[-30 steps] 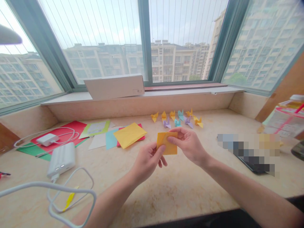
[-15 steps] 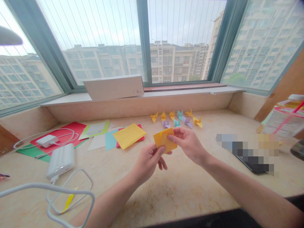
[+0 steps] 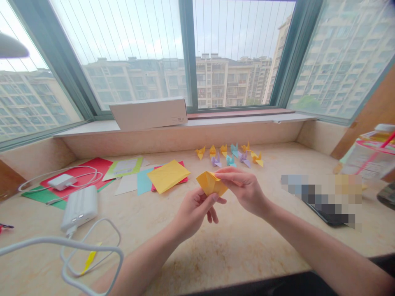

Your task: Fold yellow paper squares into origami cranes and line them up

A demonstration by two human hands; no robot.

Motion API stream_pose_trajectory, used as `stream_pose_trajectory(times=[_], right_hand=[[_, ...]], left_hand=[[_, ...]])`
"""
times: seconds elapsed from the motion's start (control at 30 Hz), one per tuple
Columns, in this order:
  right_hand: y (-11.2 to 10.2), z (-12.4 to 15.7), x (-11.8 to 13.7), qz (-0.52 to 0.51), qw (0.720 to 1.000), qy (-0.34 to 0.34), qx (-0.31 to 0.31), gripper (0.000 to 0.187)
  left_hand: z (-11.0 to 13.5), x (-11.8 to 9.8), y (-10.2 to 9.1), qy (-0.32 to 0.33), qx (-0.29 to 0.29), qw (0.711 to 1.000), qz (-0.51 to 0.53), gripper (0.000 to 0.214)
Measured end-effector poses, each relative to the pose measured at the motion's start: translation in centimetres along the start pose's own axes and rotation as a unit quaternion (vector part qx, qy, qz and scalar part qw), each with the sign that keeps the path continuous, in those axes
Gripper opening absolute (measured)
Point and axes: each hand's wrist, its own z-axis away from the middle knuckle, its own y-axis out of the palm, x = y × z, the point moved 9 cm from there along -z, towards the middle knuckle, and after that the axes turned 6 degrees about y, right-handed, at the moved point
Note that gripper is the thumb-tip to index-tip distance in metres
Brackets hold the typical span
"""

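Note:
A small yellow piece of folded origami paper [image 3: 210, 184] is held up above the counter between both hands. My left hand [image 3: 197, 207] pinches its lower edge between thumb and fingers, the other fingers curled beneath. My right hand [image 3: 242, 185] grips the upper right corner, where a flap stands partly lifted. Behind the hands, several small folded paper cranes in yellow, blue and purple [image 3: 230, 160] stand in two loose rows. To the left lies a stack of yellow paper sheets [image 3: 168, 176] on red and blue ones.
At left are a white power bank [image 3: 80, 207], a white charger [image 3: 61, 181] with looping cables, and red paper [image 3: 92, 167]. A phone [image 3: 331, 213], partly pixelated, and a plastic cup [image 3: 367, 158] with a straw stand at right. A long white box [image 3: 149, 114] rests on the sill.
The paper has gone from a flat folded square to a shape with a raised flap. My right hand's fingers have closed on its upper right corner; the left hand keeps its pinch.

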Motion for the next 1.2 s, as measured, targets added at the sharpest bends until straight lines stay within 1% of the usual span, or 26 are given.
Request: stream_pose_trajectory(times=[0.07, 0.17, 0.27, 0.37, 0.5, 0.7, 0.9, 1.0, 1.1, 1.2], right_hand=[[-0.1, 0.0, 0.0, -0.007, 1.000, 0.005, -0.005, 0.019], [0.0, 0.0, -0.6, -0.041, 0.999, 0.033, -0.010, 0.018], [0.4, 0.0, -1.2, -0.066, 0.996, 0.064, 0.002, 0.018], [0.9, 0.0, -1.3, -0.076, 0.994, 0.075, 0.029, 0.020], [1.2, 0.0, -1.1, -0.078, 0.993, 0.068, 0.048, 0.020], [2.3, 0.5, -1.1, -0.059, 0.992, 0.059, 0.094, 0.022], [1.5, 0.4, -1.0, -0.021, 0.997, 0.043, 0.065, 0.017], [1.2, 0.3, -0.7, 0.006, 0.998, 0.026, 0.053, 0.018], [1.2, 0.4, -0.4, 0.022, 0.998, 0.011, 0.054, 0.020], [1.4, 0.5, -0.3, 0.026, 0.998, 0.004, 0.060, 0.022]], left_hand=[[0.1, -0.4, 0.2, 0.007, 0.006, 1.000, 0.002, 0.033], [0.1, -1.1, 0.2, 0.025, 0.008, 1.000, 0.007, 0.042], [0.1, -1.5, -0.4, 0.036, -0.024, 0.999, -0.005, 0.044], [-0.1, -1.4, -1.2, 0.028, -0.059, 0.997, -0.032, 0.038], [-0.1, -1.3, -1.9, 0.020, -0.089, 0.994, -0.056, 0.036], [0.1, -2.0, -2.4, 0.038, -0.104, 0.991, -0.081, 0.040], [0.2, -2.2, -1.7, 0.042, -0.079, 0.994, -0.064, 0.045], [0.2, -2.6, -2.0, 0.056, -0.099, 0.991, -0.064, 0.039], [0.2, -2.9, -2.6, 0.067, -0.124, 0.988, -0.069, 0.033], [0.2, -3.2, -2.7, 0.075, -0.124, 0.987, -0.071, 0.030]])
